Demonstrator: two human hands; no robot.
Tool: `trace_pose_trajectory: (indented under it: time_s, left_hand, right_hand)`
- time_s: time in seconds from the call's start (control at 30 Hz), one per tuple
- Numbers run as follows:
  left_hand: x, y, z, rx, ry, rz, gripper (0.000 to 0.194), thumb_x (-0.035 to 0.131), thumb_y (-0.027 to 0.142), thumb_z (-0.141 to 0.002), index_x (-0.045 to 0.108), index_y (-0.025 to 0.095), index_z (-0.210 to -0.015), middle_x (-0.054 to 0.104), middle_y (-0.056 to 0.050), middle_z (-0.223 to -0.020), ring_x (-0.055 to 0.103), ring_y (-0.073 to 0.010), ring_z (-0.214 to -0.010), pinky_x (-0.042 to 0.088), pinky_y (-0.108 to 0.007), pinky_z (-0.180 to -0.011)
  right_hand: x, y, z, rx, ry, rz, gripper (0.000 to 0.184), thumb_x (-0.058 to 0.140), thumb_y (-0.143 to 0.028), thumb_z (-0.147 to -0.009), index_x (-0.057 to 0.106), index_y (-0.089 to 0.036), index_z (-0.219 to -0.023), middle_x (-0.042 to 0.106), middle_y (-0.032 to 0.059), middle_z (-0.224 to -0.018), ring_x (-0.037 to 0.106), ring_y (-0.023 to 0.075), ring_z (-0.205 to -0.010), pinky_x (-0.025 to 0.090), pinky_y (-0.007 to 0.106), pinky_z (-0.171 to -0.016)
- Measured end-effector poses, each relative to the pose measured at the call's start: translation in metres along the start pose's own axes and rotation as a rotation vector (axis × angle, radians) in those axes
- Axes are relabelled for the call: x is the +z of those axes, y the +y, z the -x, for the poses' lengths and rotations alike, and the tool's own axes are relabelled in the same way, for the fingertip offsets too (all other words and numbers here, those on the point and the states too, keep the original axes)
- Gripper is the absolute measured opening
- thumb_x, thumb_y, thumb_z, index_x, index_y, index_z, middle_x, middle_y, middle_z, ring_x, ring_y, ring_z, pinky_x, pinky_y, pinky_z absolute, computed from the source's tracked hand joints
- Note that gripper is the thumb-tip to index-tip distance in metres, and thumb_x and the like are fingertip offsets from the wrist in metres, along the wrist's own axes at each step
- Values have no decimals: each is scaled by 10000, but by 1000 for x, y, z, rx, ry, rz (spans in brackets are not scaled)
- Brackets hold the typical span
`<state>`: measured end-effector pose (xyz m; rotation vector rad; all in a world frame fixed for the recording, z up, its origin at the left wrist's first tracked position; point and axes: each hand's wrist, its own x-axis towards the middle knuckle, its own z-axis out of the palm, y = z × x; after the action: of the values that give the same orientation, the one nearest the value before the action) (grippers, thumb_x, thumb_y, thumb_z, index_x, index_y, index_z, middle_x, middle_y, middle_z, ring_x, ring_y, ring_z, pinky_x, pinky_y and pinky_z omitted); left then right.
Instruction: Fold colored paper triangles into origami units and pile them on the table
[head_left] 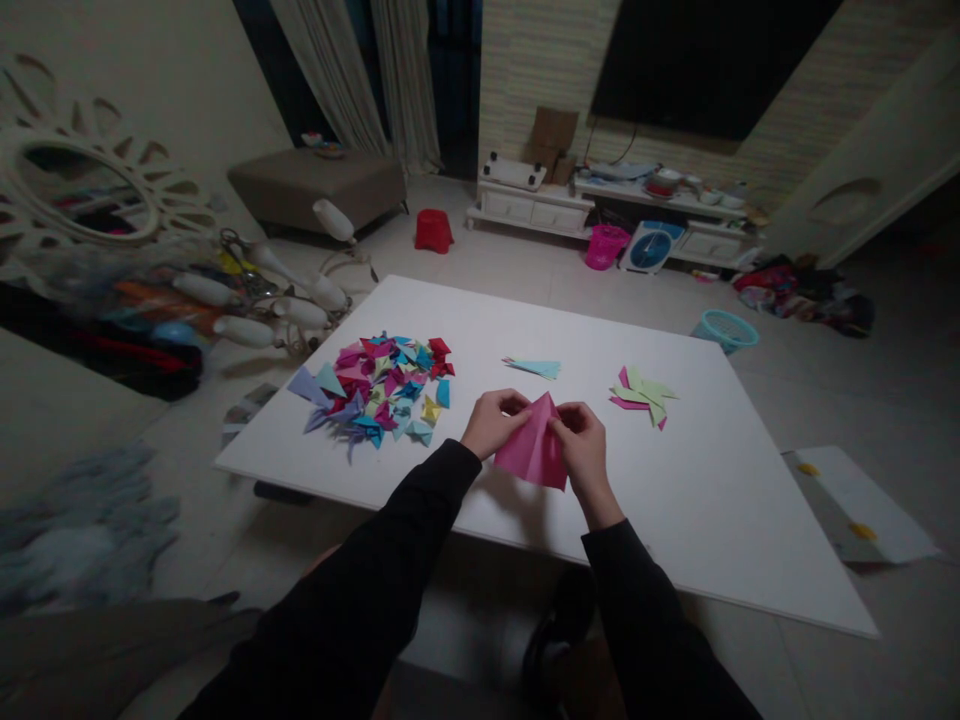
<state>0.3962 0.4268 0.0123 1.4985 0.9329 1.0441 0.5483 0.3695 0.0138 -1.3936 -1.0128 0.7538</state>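
Observation:
Between my two hands is a sheet of pink origami paper [534, 450], creased down the middle and folded to a point at its top. My left hand [495, 422] pinches its left edge, and my right hand [583, 445] pinches the right edge near the tip. The paper is held a little above the white table [697, 510]. To the left lies a heap of folded paper pieces [375, 385] in many colours. Light blue folded strips [534, 368] lie beyond my hands. Green and pink folded strips [643, 393] are spread at the right.
A white lamp with several shades [300, 310] stands against the table's left side. On the floor are a teal basket [726, 330], a red stool [433, 231], a pink bucket [606, 246] and a blue fan [652, 246]. A white sheet [862, 505] lies right of the table.

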Motion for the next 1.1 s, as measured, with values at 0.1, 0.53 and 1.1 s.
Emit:
trace_pose_trajectory:
  time_s: [0.1, 0.53, 1.1]
  left_hand:
    - [2, 1, 1, -13, -39, 50, 201, 771, 276, -734, 721, 105, -827, 732, -75, -795, 641, -146, -711, 508, -263, -688]
    - [2, -2, 9, 19, -10, -54, 173, 772, 227, -709, 734, 110, -831, 695, -46, -718, 607, -132, -662, 477, -238, -630]
    - [0, -1, 2, -20, -59, 31, 174, 732, 249, -775, 758, 105, -868, 760, -90, -828, 673, -160, -729, 531, -273, -714]
  right_hand:
    - [0, -2, 1, -4, 1, 12, 154, 724, -284, -705, 644, -193, -799, 656, 8, -761, 591, 170, -713, 467, 305, -669]
    - [1, -5, 10, -23, -30, 31, 137, 721, -280, -703, 636, -196, -769, 653, 2, -740, 588, 164, -676, 471, 302, -653]
    - [0, 1, 4, 73, -38, -97, 241, 804, -344, -670, 657, -192, -786, 658, 2, -745, 585, 165, -697, 485, 305, -666]
